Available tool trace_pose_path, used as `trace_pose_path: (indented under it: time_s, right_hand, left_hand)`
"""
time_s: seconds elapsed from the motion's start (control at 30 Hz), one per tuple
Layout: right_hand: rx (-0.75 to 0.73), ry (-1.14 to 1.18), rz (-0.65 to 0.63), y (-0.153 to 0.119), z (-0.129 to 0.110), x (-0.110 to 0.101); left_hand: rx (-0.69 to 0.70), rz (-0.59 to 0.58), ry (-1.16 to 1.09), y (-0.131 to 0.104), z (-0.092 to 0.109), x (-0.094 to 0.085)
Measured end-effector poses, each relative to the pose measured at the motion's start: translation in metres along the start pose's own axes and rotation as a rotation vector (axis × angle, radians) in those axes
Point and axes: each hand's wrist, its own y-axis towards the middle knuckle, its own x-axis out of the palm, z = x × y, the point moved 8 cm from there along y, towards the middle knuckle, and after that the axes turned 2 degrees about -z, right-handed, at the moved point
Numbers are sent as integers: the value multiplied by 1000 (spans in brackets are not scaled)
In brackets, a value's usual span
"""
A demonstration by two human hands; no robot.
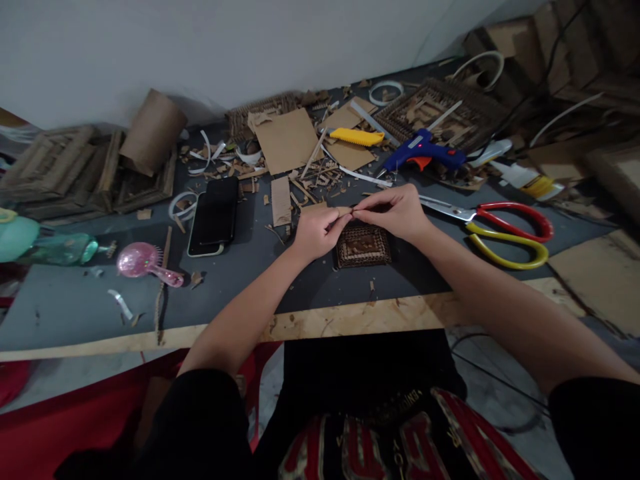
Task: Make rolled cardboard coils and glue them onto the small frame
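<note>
My left hand (320, 232) and my right hand (395, 210) meet fingertip to fingertip above the table. Both are closed in a pinch, and whatever lies between the fingers is too small and hidden to name. Just below them a small rectangular piece built of corrugated cardboard strips (364, 247) lies flat, with a brown patch in its middle. Right of my right hand are scissors (507, 233) with one red and one yellow handle. A blue glue gun (425, 153) with a small red light lies behind that hand, near a yellow utility knife (356, 137).
Cardboard sheets (287, 140) and scraps cover the back of the table. Two phones (215, 217), a pink hairbrush (147, 262) and a green spray bottle (60, 247) lie to the left. Stacked cardboard pieces (50, 167) stand behind them. A brush (530, 180) lies at right.
</note>
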Motion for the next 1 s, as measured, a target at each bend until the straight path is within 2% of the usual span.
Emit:
trace_pose_path:
  time_s: [0.13, 0.27, 0.77, 1.0]
  right_hand:
    - [-25, -33, -2, -1, -3, 1]
    - [-98, -96, 18, -1, -9, 0]
    - [-88, -71, 53, -5, -12, 2]
    - [-140, -174, 52, -4, -16, 0]
  left_hand:
    - [-28, 5, 25, 0, -3, -1]
    - [7, 44, 76, 0, 0, -3]
    - [17, 18, 66, 1, 3, -2]
    - [-4, 47, 79, 0, 1, -5]
